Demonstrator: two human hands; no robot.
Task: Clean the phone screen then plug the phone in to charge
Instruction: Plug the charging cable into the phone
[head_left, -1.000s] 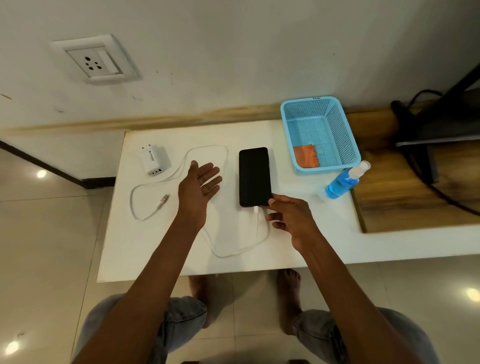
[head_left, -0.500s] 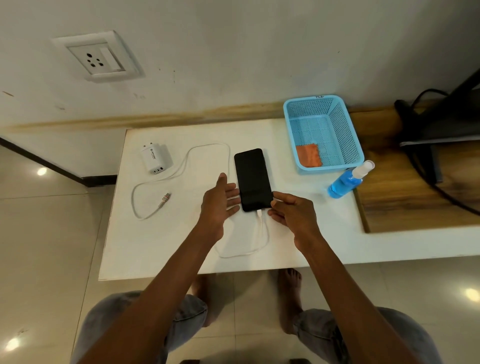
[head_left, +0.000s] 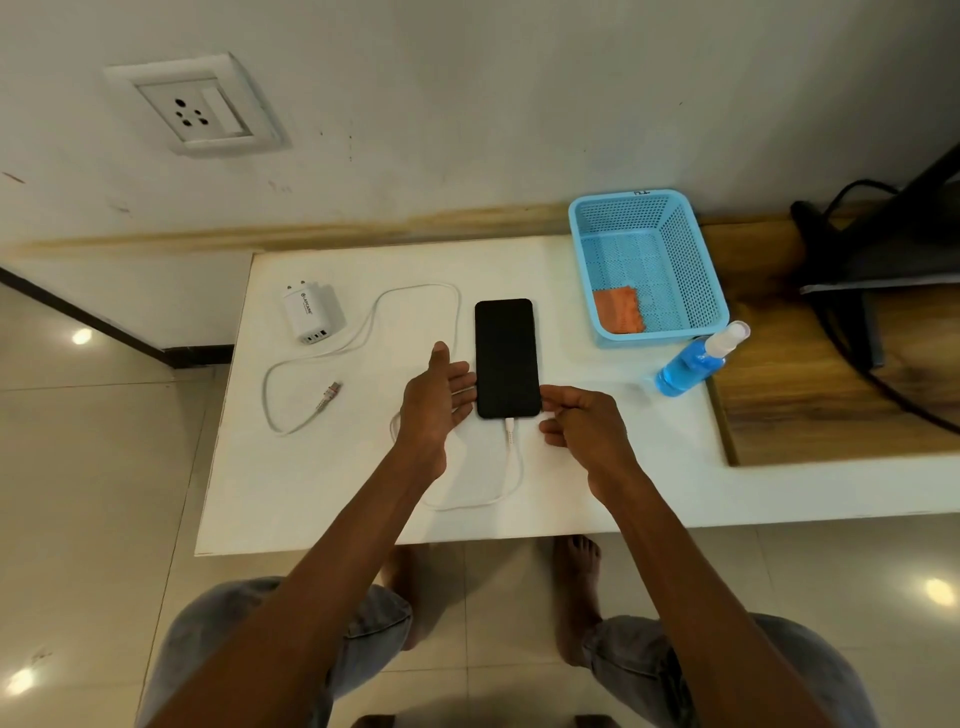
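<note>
White laminate is covering the desk (head_left: 291, 499), whose left edge is dropping off to glossy beige floor tiles and whose far edge is lying along a pale wall carrying a wall socket (head_left: 195, 106) above the far left corner. Near that corner a white charger brick (head_left: 313, 315) is lying on its side, with the white cable (head_left: 363, 332) looping past it, its loose plug (head_left: 329, 396) resting toward the left edge. Open desktop is stretching between this loop and the near edge. The left hand (head_left: 436, 402) is hovering with fingers straight and slightly apart, touching the left side of the black phone (head_left: 506, 358), which is lying face up at mid-desk with the cable plugged into its near end. The right hand (head_left: 582, 421) is sitting just beside the phone's near right corner, fingers loosely curled, gripping nothing. A blue basket (head_left: 717, 291) holding an orange cloth (head_left: 617, 310) is standing at the far edge, a blue spray bottle (head_left: 691, 366) just beside it, where wood begins.
</note>
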